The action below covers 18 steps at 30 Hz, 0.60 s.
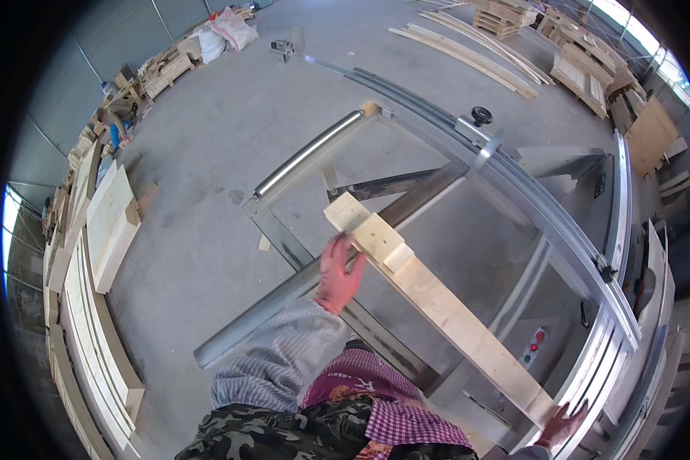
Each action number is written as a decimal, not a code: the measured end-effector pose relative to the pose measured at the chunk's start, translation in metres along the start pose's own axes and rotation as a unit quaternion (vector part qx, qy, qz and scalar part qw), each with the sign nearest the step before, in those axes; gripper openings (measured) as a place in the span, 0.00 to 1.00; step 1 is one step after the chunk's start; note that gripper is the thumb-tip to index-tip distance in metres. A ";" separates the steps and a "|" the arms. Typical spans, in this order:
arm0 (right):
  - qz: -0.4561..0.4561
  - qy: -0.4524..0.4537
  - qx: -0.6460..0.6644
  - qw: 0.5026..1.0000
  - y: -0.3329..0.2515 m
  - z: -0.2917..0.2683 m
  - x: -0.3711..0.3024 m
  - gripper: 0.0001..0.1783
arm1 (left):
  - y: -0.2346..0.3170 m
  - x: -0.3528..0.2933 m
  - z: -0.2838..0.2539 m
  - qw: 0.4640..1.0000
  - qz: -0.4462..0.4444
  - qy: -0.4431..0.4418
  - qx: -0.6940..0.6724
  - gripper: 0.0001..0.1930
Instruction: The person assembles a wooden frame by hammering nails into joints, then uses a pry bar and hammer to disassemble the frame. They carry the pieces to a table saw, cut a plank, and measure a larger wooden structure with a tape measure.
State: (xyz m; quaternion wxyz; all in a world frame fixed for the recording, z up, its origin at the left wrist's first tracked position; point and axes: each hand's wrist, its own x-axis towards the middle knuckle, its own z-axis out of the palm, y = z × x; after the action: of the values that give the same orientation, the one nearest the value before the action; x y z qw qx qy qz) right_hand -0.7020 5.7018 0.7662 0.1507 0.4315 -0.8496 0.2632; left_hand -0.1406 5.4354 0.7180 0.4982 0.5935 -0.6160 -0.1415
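From the head camera I look down on my own camouflage jacket and red checked scarf point(376, 414) at the lower edge, then out to a long pale wooden beam point(445, 307) lying across the metal frame point(406, 203) of a sliding table saw. My left hand point(337, 272), in a reddish glove with a grey striped sleeve behind it, presses against the left side of the beam near its far end, fingers spread and partly curled on the wood rather than wrapped around it. My right hand point(563, 425) touches the near end of the beam at the bottom right; it is half cut off by the rim, and I cannot tell how far it is closed. A small wooden block point(397, 257) sits on the beam just beyond my left hand. The beam runs diagonally from the lower right up toward the middle, resting on the frame's grey rails, with a shiny roller bar point(310, 153) past its far end and a curved aluminium guide rail point(544, 222) to its right, topped by a black knob point(481, 115). A panel with red and green buttons point(535, 346) shows under the frame. Below it all lies a bare grey concrete floor point(230, 138). Stacks of light planks point(100, 307) line the left wall; farther off, long boards point(475, 50) lie on the floor, pallets point(583, 69) are piled at the upper right, and white sacks point(226, 31) sit near the corrugated wall.
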 end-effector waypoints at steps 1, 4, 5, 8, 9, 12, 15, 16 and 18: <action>-0.036 -0.005 0.035 0.999 -0.045 0.015 0.002 0.23 | -0.019 0.017 -0.009 0.999 -0.023 0.017 -0.016 0.22; -0.110 -0.171 0.020 0.979 -0.159 0.052 0.011 0.25 | -0.063 0.056 -0.026 0.995 -0.082 0.000 0.055 0.21; -0.138 -0.203 0.023 0.969 -0.189 0.064 0.012 0.26 | -0.073 0.066 -0.023 0.988 -0.154 -0.006 0.030 0.22; -0.197 -0.295 0.060 0.933 -0.245 0.096 0.010 0.29 | -0.091 0.081 -0.009 0.929 -0.286 -0.062 -0.224 0.22; -0.197 -0.337 0.076 0.918 -0.255 0.105 0.010 0.31 | -0.093 0.081 -0.007 0.923 -0.288 -0.060 -0.250 0.22; -0.053 -0.492 0.180 0.850 -0.267 0.128 0.003 0.32 | -0.093 0.076 -0.004 0.925 -0.304 -0.045 -0.225 0.21; -0.073 -0.532 0.124 0.835 -0.261 0.138 0.004 0.23 | -0.090 0.070 -0.008 0.924 -0.314 -0.028 -0.215 0.18; -0.068 -0.536 0.116 0.834 -0.258 0.140 0.003 0.23 | -0.089 0.068 -0.009 0.931 -0.288 -0.006 -0.225 0.17; -0.192 -0.480 0.073 0.853 -0.252 0.140 0.000 0.23 | -0.089 0.065 -0.012 0.906 -0.317 0.058 -0.274 0.15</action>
State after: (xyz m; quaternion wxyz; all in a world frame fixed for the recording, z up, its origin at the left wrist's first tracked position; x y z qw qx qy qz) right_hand -0.5013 5.4974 0.7319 -0.2603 0.6683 -0.6950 0.0507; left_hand -0.0659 5.3610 0.6841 0.6052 0.6046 -0.3025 -0.4204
